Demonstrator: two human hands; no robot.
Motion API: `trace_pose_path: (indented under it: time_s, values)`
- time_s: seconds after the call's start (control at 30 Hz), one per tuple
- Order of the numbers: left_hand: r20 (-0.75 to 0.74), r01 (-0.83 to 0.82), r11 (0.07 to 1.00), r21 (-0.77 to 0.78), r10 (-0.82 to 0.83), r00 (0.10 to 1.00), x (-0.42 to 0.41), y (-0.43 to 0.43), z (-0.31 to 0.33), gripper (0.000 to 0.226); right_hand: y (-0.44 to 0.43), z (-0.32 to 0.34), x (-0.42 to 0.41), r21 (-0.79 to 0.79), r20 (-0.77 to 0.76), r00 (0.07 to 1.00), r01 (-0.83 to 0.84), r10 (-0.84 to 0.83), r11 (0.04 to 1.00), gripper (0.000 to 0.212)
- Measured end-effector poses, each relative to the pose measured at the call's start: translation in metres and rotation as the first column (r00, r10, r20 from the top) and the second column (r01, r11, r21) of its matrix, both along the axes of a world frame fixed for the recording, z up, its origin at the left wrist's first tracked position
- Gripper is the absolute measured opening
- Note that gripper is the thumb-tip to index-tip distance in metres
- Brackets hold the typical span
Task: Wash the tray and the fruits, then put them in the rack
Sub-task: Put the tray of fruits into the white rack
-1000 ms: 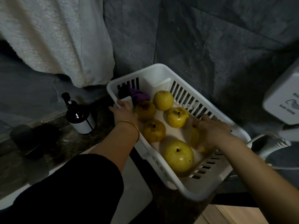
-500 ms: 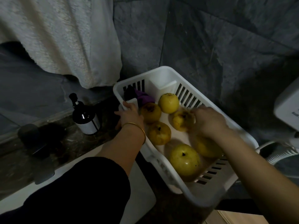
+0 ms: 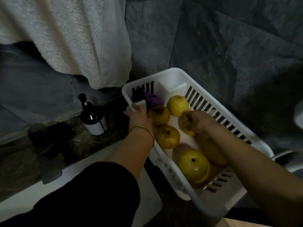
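Head view: white rack (image 3: 255, 136) rim gripped by left hand (image 3: 139, 114); yellow fruit (image 3: 186, 124) clasped by right hand (image 3: 199, 122); five fruits loose inside.

White slotted rack (image 3: 255, 141) holding yellow fruits (image 3: 193, 166) with brown blotches, and a purple cloth (image 3: 153, 99) in its far corner. Dark brown bottle (image 3: 93, 118) with white label and black pump; cream towel (image 3: 65, 38) against mottled grey wall tiles (image 3: 221, 38). Gold bangle (image 3: 147, 131); black sleeve (image 3: 91, 194).

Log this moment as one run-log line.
left hand: gripping rack rim | right hand: closed on fruit in rack | other fruits: lying in rack | bottle: left of rack
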State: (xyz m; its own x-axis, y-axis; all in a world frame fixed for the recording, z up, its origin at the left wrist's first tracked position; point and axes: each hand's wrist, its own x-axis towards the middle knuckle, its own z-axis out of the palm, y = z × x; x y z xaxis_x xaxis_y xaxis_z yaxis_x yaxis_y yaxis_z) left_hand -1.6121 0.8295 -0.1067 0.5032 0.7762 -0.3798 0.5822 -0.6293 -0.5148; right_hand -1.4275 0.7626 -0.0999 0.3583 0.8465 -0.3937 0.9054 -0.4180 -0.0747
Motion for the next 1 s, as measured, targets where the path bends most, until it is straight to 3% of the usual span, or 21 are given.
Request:
trace_pose_path:
  time_s: [0.3, 0.4, 0.47, 0.53, 0.63, 0.7, 1.0]
  values:
    - [0.013, 0.008, 1.000, -0.024, -0.008, 1.000, -0.002, -0.002, 0.003, 0.059, -0.001, -0.005, 0.007, 0.089, -0.048, 0.995, 0.089, -0.085, 0.992, 0.033]
    - [0.007, 0.004, 1.000, -0.026, -0.004, 1.000, -0.001, -0.001, 0.001, 0.061, 0.000, -0.008, 0.003, 0.066, 0.058, 0.998, 0.009, -0.012, 0.998, 0.057]
    - [0.002, 0.001, 1.000, -0.025, -0.001, 1.000, 0.000, -0.001, 0.002, 0.062, 0.002, -0.003, -0.008, 0.192, 0.086, 0.992, -0.103, 0.088, 0.976, 0.066]
    - [-0.005, 0.001, 1.000, -0.023, -0.001, 1.000, 0.000, -0.002, 0.003, 0.061, 0.006, -0.002, -0.023, 0.276, 0.001, 0.968, -0.243, 0.252, 0.930, 0.065]
    - [-0.010, -0.006, 1.000, -0.023, 0.006, 1.000, 0.001, -0.001, 0.002, 0.059, 0.009, -0.009, -0.043, 0.188, -0.200, 0.894, -0.366, 0.400, 0.911, 0.066]
    - [-0.020, -0.004, 1.000, -0.011, 0.004, 1.000, 0.000, 0.001, -0.001, 0.059, 0.008, -0.015, -0.046, 0.136, -0.210, 0.895, -0.371, 0.393, 0.918, 0.070]
    - [-0.045, -0.008, 1.000, -0.011, 0.007, 0.999, 0.001, 0.003, -0.005, 0.058, -0.001, -0.017, -0.040, 0.222, -0.277, 0.883, -0.326, 0.380, 0.919, 0.057]
